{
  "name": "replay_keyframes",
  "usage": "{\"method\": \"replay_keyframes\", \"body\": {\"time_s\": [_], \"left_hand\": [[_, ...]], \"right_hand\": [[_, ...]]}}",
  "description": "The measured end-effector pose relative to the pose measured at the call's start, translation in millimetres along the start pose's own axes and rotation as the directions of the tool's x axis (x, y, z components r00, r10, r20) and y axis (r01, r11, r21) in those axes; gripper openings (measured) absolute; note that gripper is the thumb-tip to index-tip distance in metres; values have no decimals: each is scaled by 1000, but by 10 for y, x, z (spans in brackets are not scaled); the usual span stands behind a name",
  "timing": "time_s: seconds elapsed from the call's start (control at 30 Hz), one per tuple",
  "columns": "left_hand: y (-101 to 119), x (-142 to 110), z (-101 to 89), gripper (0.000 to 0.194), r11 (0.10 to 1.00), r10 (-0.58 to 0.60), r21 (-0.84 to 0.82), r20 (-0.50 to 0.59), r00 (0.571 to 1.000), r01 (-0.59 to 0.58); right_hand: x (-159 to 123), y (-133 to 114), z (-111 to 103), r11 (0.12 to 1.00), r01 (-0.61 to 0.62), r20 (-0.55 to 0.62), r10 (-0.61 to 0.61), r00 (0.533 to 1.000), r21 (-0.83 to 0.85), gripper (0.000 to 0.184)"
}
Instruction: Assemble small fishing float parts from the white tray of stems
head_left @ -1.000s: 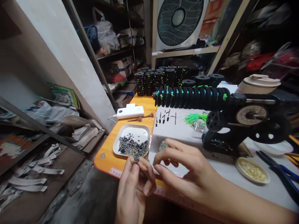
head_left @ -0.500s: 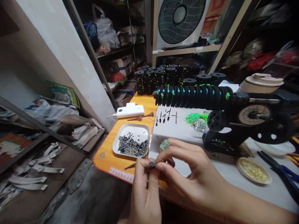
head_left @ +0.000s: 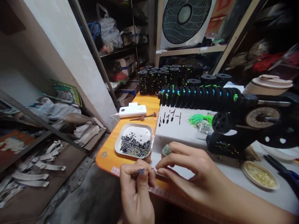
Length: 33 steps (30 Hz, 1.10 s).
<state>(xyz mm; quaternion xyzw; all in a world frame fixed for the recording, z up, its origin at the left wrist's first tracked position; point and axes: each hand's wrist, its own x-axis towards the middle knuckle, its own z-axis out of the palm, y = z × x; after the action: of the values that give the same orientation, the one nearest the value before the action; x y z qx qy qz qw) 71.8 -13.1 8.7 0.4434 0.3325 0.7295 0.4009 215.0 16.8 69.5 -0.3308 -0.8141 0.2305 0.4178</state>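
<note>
My left hand is closed, with a small bundle of thin dark rods pinched between thumb and index finger. Only the clustered ends of the bundle show. Just to its right, my right hand pinches a thin dark piece at thumb and fingertip; the piece is small and partly hidden. A greenish lump sits at a finger of my right hand; whether it is worn or held I cannot tell. Beyond my left hand stands a white tray with many small dark and yellow-tipped pieces.
A black winding machine holds a ridged black spool at the right. Black spools are stacked behind. A white power bank, green strands, a dish of gold bits and blue-handled pliers lie on the table.
My left hand has moved left and down, away from my right fingertips, with the bundle in it. My right hand has stayed nearly in place. The view has shifted slightly.
</note>
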Motion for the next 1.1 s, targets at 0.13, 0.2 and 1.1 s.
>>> {"method": "replay_keyframes", "body": {"time_s": [0.13,0.2,1.1], "left_hand": [[-28,-12,7,13,999,41,27,-3,999,-41],[-38,-10,17,12,998,54,38,-15,998,-54],[200,240,43,13,992,59,-105,-119,991,-71]], "right_hand": [[-24,-18,1,1000,-14,11,14,1000,5,16],[-36,-26,-1,999,-35,21,35,999,4,15],[2,-54,-111,999,32,-43,-34,999,-30,13]]}}
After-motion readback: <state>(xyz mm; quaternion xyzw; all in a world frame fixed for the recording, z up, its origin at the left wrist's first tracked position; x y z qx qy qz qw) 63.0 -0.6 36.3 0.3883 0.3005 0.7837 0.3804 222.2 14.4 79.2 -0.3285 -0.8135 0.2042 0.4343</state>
